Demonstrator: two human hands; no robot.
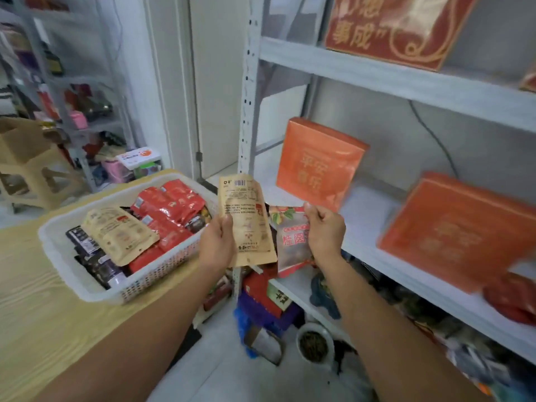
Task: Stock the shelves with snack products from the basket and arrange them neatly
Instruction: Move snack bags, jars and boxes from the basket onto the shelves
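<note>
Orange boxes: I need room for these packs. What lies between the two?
Head view: only bare white shelf between the left box and the right box.

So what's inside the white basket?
Snack packets: a tan pouch lies on top, red packets beside it, dark packets partly under it. Whatever sits at the bottom of the basket is covered.

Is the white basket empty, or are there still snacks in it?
Not empty. The basket holds red packets, a tan pouch and dark packs, piled about up to its rim.
</note>
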